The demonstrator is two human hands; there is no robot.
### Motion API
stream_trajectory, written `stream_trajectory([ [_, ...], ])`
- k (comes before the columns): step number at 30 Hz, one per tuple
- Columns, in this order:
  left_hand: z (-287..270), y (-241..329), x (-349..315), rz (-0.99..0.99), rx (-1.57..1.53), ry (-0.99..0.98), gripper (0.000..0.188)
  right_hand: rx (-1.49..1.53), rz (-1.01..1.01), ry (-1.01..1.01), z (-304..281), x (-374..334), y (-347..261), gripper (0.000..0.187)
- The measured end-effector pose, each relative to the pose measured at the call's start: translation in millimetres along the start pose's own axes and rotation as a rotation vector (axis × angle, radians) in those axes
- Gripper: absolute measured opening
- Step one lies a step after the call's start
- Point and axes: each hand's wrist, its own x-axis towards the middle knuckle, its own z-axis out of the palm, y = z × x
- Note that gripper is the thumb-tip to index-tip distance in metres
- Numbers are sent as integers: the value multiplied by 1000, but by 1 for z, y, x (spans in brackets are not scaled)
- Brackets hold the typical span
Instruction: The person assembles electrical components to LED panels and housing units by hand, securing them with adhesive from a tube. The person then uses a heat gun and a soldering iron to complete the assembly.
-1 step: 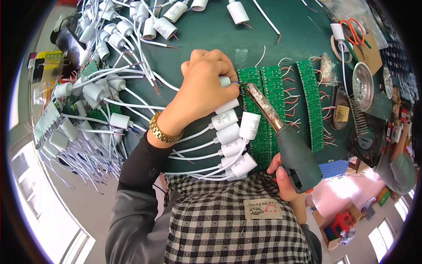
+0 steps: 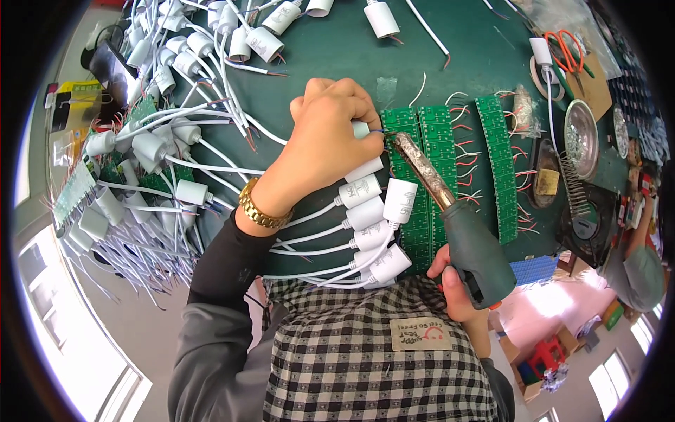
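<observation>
My left hand point(image 2: 329, 137) is closed in a pinch on a small white cylindrical housing point(image 2: 361, 129), partly hidden by the fingers. Thin wires run from it to the upper left edge of a green circuit board panel point(image 2: 402, 165). There the bare metal end of a soldering iron point(image 2: 464, 239) meets the wires. My right hand point(image 2: 457, 292) grips the iron's dark handle from below, its fingers partly hidden. Beneath my left wrist lies a row of white cylindrical housings point(image 2: 360, 190) with white cables, some resting against the panel.
More board panels point(image 2: 496, 169) with red and white wires lie to the right. Beyond them are a sponge holder point(image 2: 545, 179), a coiled iron stand point(image 2: 576, 193), a metal dish point(image 2: 581, 137) and orange-handled scissors point(image 2: 564, 49). Many cabled housings point(image 2: 151, 148) are heaped at left. A person's arm point(image 2: 641, 225) shows far right.
</observation>
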Motion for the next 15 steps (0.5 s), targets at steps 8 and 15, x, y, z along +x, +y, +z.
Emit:
stream_trajectory([
  [8,4,-2,-2,-6,15,37,8,290,51,61,2,5,-5,41],
  [15,3,-1,-1,-9,18,30,8,458,155,271,8,-3,-16,59],
])
